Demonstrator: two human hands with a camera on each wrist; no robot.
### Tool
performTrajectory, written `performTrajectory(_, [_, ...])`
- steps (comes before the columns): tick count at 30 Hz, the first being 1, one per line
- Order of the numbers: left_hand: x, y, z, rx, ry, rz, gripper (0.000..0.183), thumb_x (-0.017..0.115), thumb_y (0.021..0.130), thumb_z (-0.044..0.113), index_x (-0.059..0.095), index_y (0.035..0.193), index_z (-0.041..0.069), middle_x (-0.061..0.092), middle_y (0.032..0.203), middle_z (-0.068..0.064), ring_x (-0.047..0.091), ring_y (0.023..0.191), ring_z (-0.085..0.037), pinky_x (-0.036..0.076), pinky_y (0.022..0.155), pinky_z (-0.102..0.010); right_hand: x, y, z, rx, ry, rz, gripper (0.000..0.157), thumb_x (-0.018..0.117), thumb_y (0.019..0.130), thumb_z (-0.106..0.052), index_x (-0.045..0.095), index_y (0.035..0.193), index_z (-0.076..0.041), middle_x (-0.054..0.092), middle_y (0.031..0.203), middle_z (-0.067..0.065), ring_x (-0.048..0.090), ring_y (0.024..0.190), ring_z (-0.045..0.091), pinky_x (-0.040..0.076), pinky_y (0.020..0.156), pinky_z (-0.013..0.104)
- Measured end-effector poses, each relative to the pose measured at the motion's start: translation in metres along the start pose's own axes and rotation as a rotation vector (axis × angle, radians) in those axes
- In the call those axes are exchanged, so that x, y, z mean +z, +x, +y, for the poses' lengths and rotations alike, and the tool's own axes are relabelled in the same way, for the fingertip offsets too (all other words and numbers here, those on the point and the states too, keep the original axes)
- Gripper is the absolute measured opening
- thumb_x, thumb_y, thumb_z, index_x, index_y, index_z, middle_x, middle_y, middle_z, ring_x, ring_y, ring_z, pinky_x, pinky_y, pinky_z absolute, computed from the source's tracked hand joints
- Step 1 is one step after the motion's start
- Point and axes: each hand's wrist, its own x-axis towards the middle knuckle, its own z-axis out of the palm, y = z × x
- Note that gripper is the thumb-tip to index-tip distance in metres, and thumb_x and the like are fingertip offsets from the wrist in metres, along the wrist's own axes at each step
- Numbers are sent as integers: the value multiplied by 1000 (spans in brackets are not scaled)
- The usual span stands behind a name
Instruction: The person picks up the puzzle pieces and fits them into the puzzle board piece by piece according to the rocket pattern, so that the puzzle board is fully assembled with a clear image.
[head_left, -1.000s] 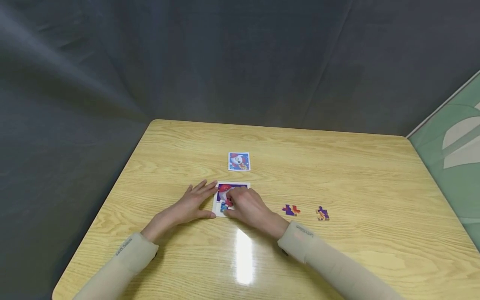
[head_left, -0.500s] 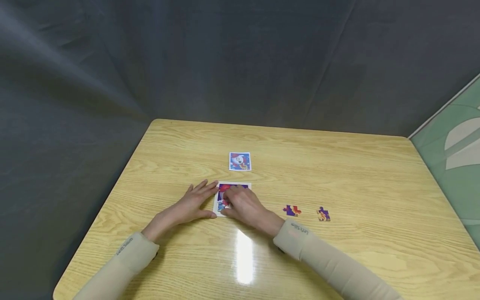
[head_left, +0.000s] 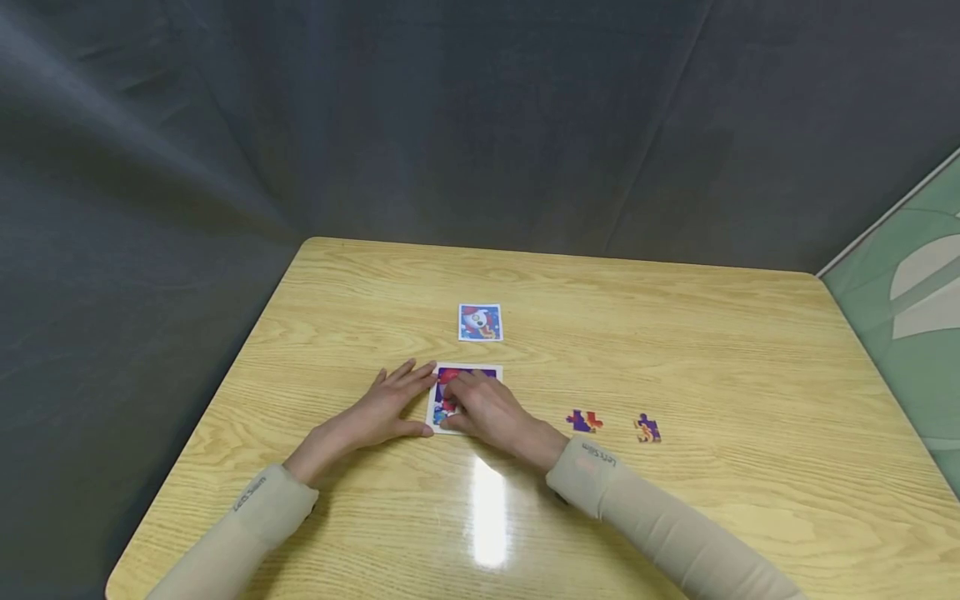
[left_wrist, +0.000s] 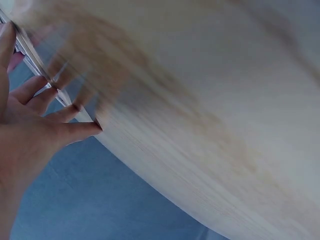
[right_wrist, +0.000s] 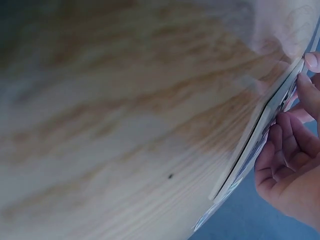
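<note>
A small square jigsaw puzzle in a white-rimmed tray [head_left: 431,410] lies on the wooden table, with red, purple and blue picture parts showing. My left hand [head_left: 386,408] has its fingers spread, with fingertips and thumb at the tray's left edge; the left wrist view shows the same spread fingers [left_wrist: 75,131]. My right hand [head_left: 487,410] is bent over the tray, thumb and fingers working a blue-and-white puzzle piece [head_left: 441,415] at the lower left and covering much of the picture. In the right wrist view its other fingers curl close over the tray [right_wrist: 245,157].
Two loose puzzle pieces lie to the right: a purple-and-red one [head_left: 583,421] and a purple-and-orange one [head_left: 647,428]. Beyond the tray is a square picture card [head_left: 480,322]. A dark curtain [head_left: 480,125] hangs behind the table [head_left: 712,358].
My right hand has shifted slightly left over the tray, and the blue piece at its thumb has moved a little left with it. My left hand stays at the tray's edge.
</note>
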Motion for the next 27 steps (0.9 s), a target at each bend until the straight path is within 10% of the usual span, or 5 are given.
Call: performTrajectory(27, [3, 1, -1, 0, 34, 8, 80, 71, 84, 41, 38, 146, 3, 22, 158, -10, 12, 145, -39, 8, 109, -70, -2, -8, -6, -26, -35, 99, 17, 68, 91, -20, 71, 101, -7, 67, 95, 4, 60, 84, 19, 52, 76, 32])
